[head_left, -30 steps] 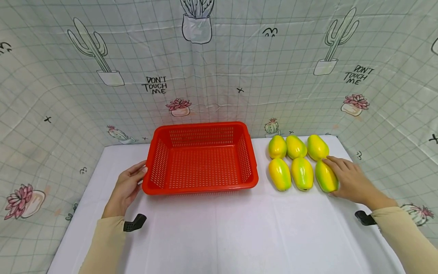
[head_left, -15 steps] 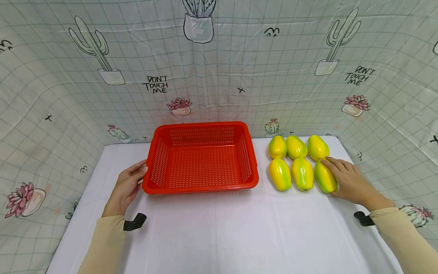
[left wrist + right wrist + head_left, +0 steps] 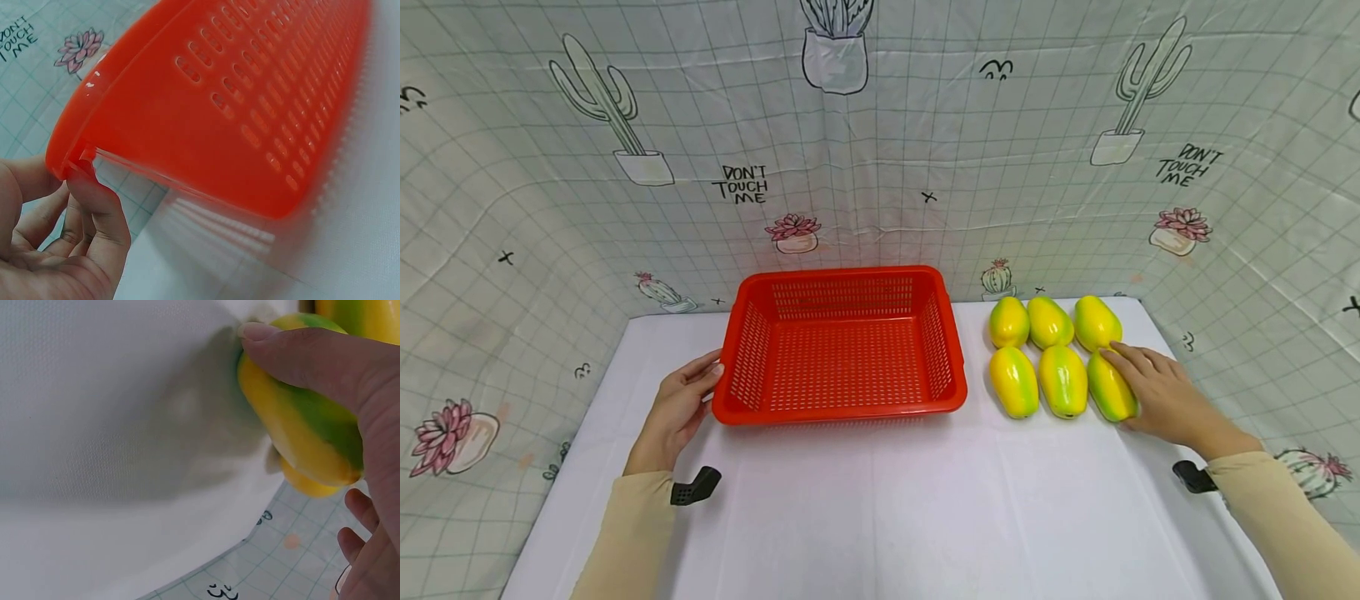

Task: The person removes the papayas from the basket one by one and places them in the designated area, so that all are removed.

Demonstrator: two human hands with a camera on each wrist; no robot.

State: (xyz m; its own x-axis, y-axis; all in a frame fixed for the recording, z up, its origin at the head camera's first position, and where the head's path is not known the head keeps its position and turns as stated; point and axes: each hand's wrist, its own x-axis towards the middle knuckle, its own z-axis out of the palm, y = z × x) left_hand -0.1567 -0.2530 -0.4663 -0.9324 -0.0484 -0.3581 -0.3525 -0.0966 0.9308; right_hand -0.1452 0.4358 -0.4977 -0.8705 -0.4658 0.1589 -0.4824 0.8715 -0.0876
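A red perforated basket (image 3: pixel 838 414) stands empty on the white table, left of centre. My left hand (image 3: pixel 681 402) lies at its front left corner. In the left wrist view the fingertips (image 3: pixel 87 181) touch the corner of the basket's rim (image 3: pixel 72 153). Right of the basket lie several yellow-green papayas in two rows. My right hand (image 3: pixel 1157 393) grips the front right papaya (image 3: pixel 1107 390). In the right wrist view the thumb (image 3: pixel 294 347) lies over this papaya (image 3: pixel 294 431) and the fingers curl under its far side. The papaya rests on the table.
The other papayas, such as the front left one (image 3: pixel 1013 382) and the back middle one (image 3: pixel 1048 322), lie close together between the basket and the table's right edge (image 3: pixel 1157 333). A cactus-print cloth (image 3: pixel 880 167) closes in the back and sides.
My right hand has settled a little further left over the front right papaya. The left hand and the basket have not moved.
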